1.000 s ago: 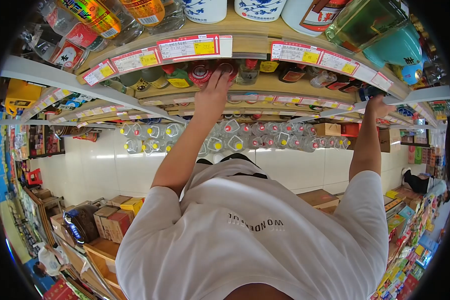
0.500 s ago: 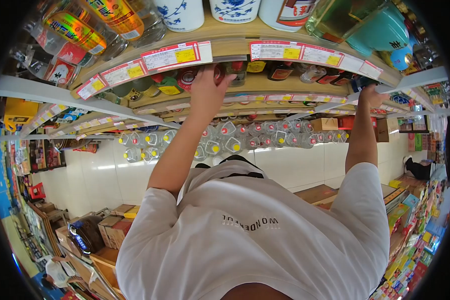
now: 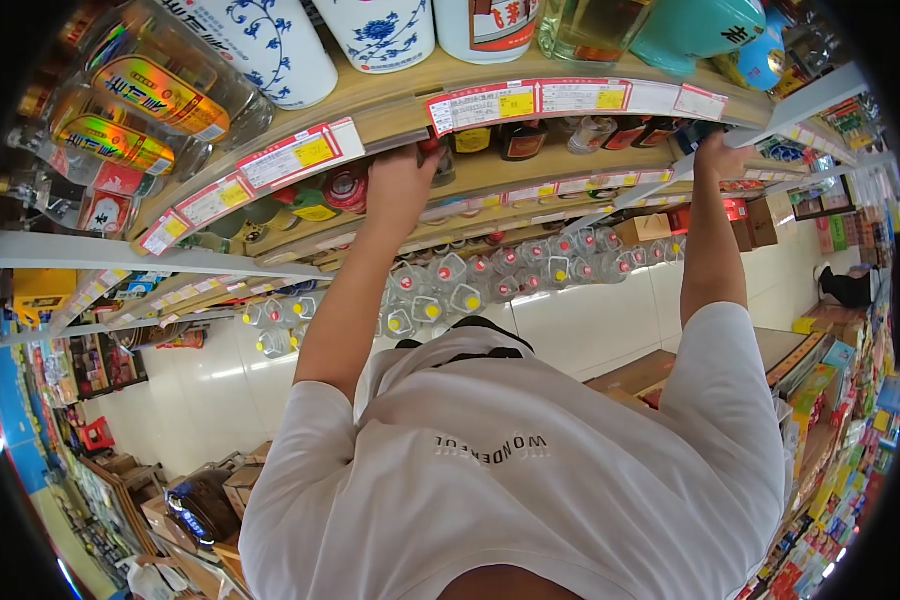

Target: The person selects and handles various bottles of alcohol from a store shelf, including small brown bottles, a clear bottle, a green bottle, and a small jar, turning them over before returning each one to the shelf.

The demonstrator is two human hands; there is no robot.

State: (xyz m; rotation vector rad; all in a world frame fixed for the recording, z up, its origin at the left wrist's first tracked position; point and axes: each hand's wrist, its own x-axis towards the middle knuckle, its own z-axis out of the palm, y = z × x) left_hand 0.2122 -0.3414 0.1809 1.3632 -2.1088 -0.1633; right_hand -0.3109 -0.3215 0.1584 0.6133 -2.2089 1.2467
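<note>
Upper centre of frame, we're reaching left hand (image 3: 400,188) under shelf edge (image 3: 385,118) beside red-capped bottle (image 3: 431,147), fingertips hidden, grip unclear. Upper right, right hand (image 3: 722,157) is touching dark item (image 3: 689,137), hold unclear. Blind groping risks toppling 1 or 2 bottles.

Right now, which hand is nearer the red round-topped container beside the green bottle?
Left hand, just right of the red round-topped container, reaching under the shelf edge. The right hand is much farther right, beside something dark blue.
</note>
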